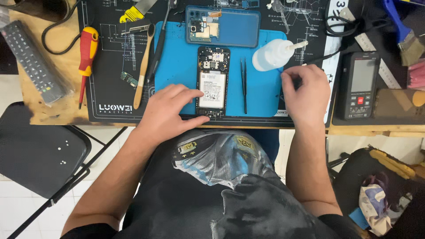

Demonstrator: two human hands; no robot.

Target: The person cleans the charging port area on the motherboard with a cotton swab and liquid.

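Note:
An opened phone [213, 82] with its battery and circuit board exposed lies on a blue work mat [177, 66]. My left hand [170, 110] rests against the phone's left side, fingers touching its edge and lower corner. My right hand [305, 93] is at the mat's right edge, fingers curled over something small that I cannot make out. Black tweezers [244, 84] lie just right of the phone. A white squeeze bottle [274, 54] lies on its side above my right hand. The phone's blue back cover [223, 26] sits at the mat's far edge.
Left of the mat lie a red and yellow screwdriver [86, 57], a wooden-handled brush [142, 73] and a small green circuit board [129, 79]. A remote control [33, 62] is far left. A multimeter [361, 84] stands at the right, a paintbrush [405, 33] beyond it. A black chair [37, 150] is below left.

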